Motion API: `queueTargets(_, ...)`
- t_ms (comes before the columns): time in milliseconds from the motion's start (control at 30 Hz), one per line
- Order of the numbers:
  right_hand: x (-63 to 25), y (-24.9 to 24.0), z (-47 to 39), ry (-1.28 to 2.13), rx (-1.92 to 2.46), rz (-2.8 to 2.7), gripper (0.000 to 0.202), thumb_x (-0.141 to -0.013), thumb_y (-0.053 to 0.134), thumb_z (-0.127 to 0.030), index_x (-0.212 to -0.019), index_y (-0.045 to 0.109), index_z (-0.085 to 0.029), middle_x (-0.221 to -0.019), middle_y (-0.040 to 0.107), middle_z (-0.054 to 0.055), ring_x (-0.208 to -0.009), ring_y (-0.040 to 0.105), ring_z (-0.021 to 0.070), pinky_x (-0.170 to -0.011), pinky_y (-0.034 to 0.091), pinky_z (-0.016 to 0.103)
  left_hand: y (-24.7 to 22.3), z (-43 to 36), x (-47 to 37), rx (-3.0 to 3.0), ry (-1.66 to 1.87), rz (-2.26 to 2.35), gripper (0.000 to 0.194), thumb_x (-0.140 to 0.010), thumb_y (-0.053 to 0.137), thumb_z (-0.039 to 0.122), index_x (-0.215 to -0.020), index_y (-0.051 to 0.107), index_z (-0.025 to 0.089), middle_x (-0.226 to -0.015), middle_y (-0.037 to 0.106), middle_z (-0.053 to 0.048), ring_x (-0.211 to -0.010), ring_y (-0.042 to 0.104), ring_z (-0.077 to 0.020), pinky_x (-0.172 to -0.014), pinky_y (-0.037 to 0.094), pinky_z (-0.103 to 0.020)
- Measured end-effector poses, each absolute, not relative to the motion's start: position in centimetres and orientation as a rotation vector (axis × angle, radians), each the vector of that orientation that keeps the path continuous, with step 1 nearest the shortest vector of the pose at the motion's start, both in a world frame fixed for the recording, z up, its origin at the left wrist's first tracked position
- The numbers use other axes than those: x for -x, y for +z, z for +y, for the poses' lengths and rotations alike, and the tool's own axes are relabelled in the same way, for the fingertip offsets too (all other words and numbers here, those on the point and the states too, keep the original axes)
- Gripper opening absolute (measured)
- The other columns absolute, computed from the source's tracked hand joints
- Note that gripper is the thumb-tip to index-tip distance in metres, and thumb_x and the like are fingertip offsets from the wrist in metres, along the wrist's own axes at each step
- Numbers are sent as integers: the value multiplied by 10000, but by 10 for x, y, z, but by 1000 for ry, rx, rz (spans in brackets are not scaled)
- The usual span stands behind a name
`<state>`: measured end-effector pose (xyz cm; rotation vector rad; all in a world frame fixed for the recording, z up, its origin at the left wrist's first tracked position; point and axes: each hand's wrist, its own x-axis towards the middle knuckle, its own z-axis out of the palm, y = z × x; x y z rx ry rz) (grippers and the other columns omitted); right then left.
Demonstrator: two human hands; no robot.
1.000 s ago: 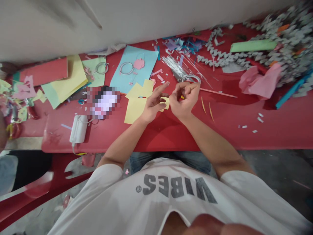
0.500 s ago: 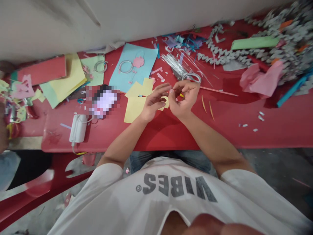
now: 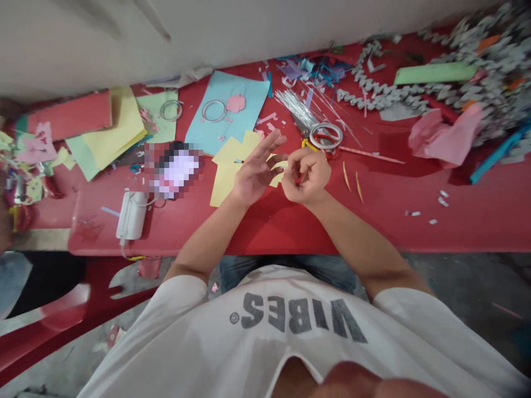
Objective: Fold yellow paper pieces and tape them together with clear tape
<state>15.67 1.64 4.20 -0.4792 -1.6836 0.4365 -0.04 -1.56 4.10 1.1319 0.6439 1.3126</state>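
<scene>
My left hand [image 3: 258, 171] is above the yellow paper pieces [image 3: 222, 185], several fingers stretched out and apart. Its lower fingertips come close to my right hand [image 3: 307, 174]; whether they touch is unclear. The right hand's fingers are curled in with the tips pressed together, and anything between them is too small or hidden to make out. Just beyond the right hand lie scissors with yellow handles [image 3: 309, 145], partly covered by it, and a silvery wire ring [image 3: 340, 138]. A bundle of thin silvery wires [image 3: 292, 106] lies behind them.
A blue sheet [image 3: 199, 124] carries another ring and a pink paper flower [image 3: 235, 103]. To the left are a blurred phone [image 3: 178, 171] and a white power bank [image 3: 131, 215]. Grey chained pieces [image 3: 498, 72] and crumpled pink paper [image 3: 443, 135] lie at right on the red table [image 3: 415, 232].
My left hand has tilted up and its fingers have spread. My right hand has drawn slightly nearer to me and curled tighter, uncovering more of the scissors' yellow handles and the ring.
</scene>
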Motion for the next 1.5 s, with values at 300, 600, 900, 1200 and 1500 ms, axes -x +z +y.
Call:
queueTargets(300, -153, 32, 19, 274, 474, -1889, 79, -941, 612, -254, -939, 534, -267, -821, 650, 1, -673, 629, 200, -630, 503, 383, 44, -13, 16, -1099, 1314, 647, 783, -859, 476, 776, -1468, 512, 286, -1624, 444, -43, -1425, 497, -377, -1064, 513, -480)
queueTargets(600, -161, 37, 35, 244, 712, -1824, 82, -1044, 574, -330, -1036, 614, -259, -956, 639, 49, -799, 647, 222, -731, 544, 395, 53, -16, 10, -1157, 1270, 623, 813, -867, 421, 823, -1435, 566, 261, -1593, 484, -50, -1468, 432, -420, -1089, 480, -549)
queueTargets(900, -165, 34, 41, 87, 744, -1871, 138, -1060, 544, -320, -1005, 655, -259, -949, 695, 45, -833, 682, 223, -754, 529, 392, 56, -17, 6, -1066, 1193, 587, 768, -811, 498, 749, -1387, 597, 251, -1518, 553, -72, -1487, 399, -411, -1108, 463, -541)
queueTargets(1200, -165, 34, 41, -29, 766, -1941, 155, -1051, 549, -256, -1144, 673, -247, -1041, 733, 49, -916, 709, 227, -800, 485, 383, 64, -22, -1, -928, 1251, 671, 681, -782, 581, 599, -1342, 649, 217, -1428, 625, -100, -1436, 457, -388, -1014, 482, -440)
queueTargets(1500, -163, 30, 43, -137, 881, -2013, 174, -1038, 521, -230, -1063, 693, -224, -993, 746, 39, -886, 706, 217, -800, 444, 380, 66, -24, -7, -867, 1263, 670, 638, -769, 588, 607, -1271, 683, 224, -1390, 643, -115, -1450, 438, -406, -1069, 455, -484)
